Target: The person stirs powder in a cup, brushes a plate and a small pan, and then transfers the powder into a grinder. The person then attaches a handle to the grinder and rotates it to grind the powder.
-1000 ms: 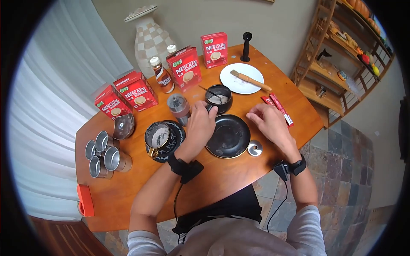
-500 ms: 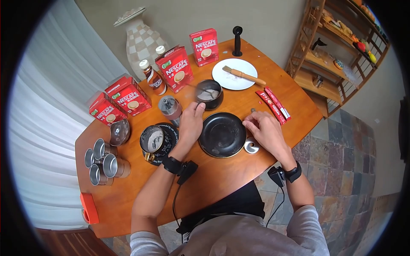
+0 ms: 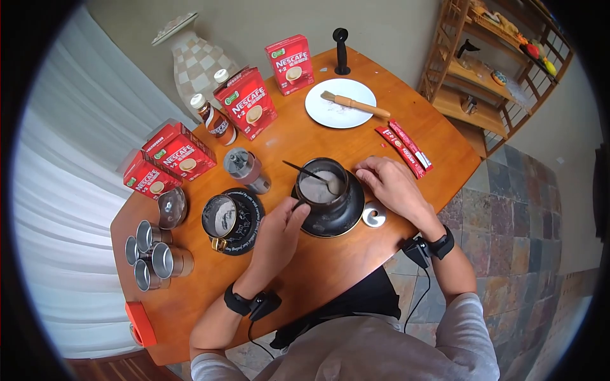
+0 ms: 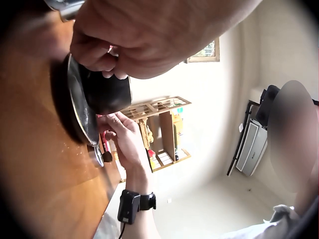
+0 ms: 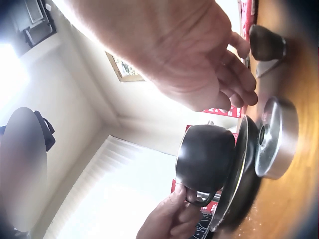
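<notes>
In the head view my left hand point(image 3: 276, 235) grips the handle of a black mug point(image 3: 329, 206), which holds pale powder and a dark-handled spoon point(image 3: 300, 167). The mug is over the black saucer point(image 3: 318, 229); the right wrist view shows its base point(image 5: 227, 157) close to the saucer point(image 5: 233, 191), but whether they touch I cannot tell. Beside the saucer's right edge is my right hand point(image 3: 397, 190), its fingers loosely bent with nothing visible in them. A round silver piece point(image 3: 373, 214) lies below that hand.
Left of the mug are a grey-and-pink grinder point(image 3: 248, 171), a second black cup point(image 3: 219, 216) on a patterned saucer, and several metal cups point(image 3: 166, 259). Red boxes point(image 3: 248, 105), a white plate point(image 3: 324, 111) with a brush point(image 3: 356, 105), and red sachets point(image 3: 406, 149) sit farther back.
My left hand has brought the mug with its spoon toward me, from behind the black saucer to over it. My right hand stays near the saucer's right edge.
</notes>
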A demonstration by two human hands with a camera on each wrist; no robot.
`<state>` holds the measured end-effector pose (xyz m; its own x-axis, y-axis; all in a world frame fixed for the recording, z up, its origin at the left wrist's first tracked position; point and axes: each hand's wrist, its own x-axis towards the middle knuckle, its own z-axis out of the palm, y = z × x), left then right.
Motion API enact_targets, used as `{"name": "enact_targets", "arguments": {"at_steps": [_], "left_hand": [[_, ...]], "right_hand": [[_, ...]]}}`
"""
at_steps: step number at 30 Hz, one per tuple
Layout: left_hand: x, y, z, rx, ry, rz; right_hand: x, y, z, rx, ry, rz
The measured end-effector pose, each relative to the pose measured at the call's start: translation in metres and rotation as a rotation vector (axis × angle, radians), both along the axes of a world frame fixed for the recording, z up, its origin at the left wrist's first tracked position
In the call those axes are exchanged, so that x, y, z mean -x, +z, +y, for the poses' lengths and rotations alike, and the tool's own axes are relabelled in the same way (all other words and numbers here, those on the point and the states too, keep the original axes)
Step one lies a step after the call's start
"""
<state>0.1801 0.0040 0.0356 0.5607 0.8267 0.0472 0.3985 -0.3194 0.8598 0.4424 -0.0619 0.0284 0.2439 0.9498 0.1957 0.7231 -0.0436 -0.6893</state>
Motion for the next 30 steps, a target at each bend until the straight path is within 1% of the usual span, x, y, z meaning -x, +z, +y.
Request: {"name": "enact_targets", "arguments": {"at_steps": [3, 7, 10, 13, 16, 17, 20, 23, 26, 29, 30], "left_hand": [[0.007, -0.004, -0.005, 0.043, -0.009, 0.038], [0.015, 0.002, -0.01, 0.113, -0.001, 0.059], [0.025, 0.005, -0.013, 0.145, 0.011, 0.077], [0.04, 0.012, -0.015, 0.159, 0.001, 0.123], [0.053, 0.013, -0.012, 0.145, -0.041, 0.125], [0.057, 0.013, -0.01, 0.137, -0.061, 0.118], [0.061, 0.019, -0.002, 0.175, -0.117, 0.152], [0.062, 0.025, 0.007, 0.192, -0.226, 0.211], [0.064, 0.021, 0.018, 0.194, -0.335, 0.193], [0.065, 0.02, 0.019, 0.245, -0.341, 0.145], [0.064, 0.02, 0.02, 0.264, -0.351, 0.148]], "right_hand": [[0.004, 0.001, 0.005, 0.028, 0.039, -0.026], [0.008, -0.001, 0.01, 0.036, 0.094, -0.078], [0.016, -0.009, 0.012, 0.033, 0.104, -0.001], [0.023, -0.003, 0.012, 0.128, 0.135, 0.02], [0.032, 0.019, 0.017, 0.032, 0.115, -0.207], [0.037, 0.019, 0.024, -0.192, 0.089, -0.167], [0.064, 0.059, 0.041, -0.091, 0.331, -0.029], [0.086, 0.063, 0.061, -0.046, 0.499, -0.079], [0.082, 0.052, 0.075, -0.06, 0.615, -0.04], [0.067, 0.069, 0.054, 0.081, 0.496, 0.024], [0.069, 0.07, 0.052, 0.044, 0.507, -0.035]]}}
